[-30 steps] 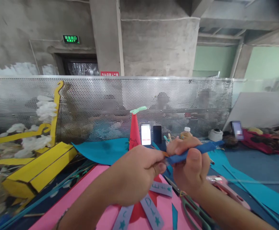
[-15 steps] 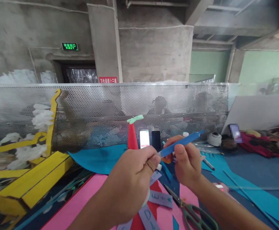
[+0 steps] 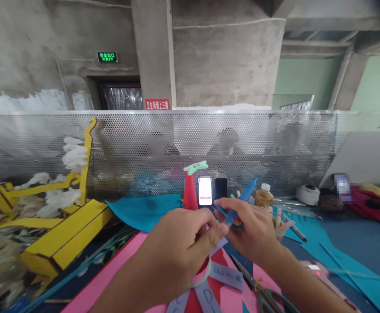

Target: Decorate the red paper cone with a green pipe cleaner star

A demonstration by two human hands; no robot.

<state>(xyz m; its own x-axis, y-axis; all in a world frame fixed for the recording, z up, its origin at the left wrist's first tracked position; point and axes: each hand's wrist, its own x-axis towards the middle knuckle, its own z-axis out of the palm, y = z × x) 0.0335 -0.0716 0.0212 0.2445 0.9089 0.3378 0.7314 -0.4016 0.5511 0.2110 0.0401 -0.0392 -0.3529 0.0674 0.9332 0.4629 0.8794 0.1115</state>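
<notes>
Blue tool sits in our right hand, held in a narrow finger pinch, tip tilted up toward 1 o'clock. Left hand is also narrow, fingertips at the tool's lower end, can't tell if gripping it. Both forearms come in from below. Scissors lie at 5 o'clock on pink card, bottle at 1 o'clock

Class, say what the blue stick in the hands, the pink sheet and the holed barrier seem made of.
The blue stick looks like glossy plastic, from its sheen. The pink sheet seems matte card, flat and crisp-edged. The barrier seems silvery sheet metal, punched with holes.
</notes>
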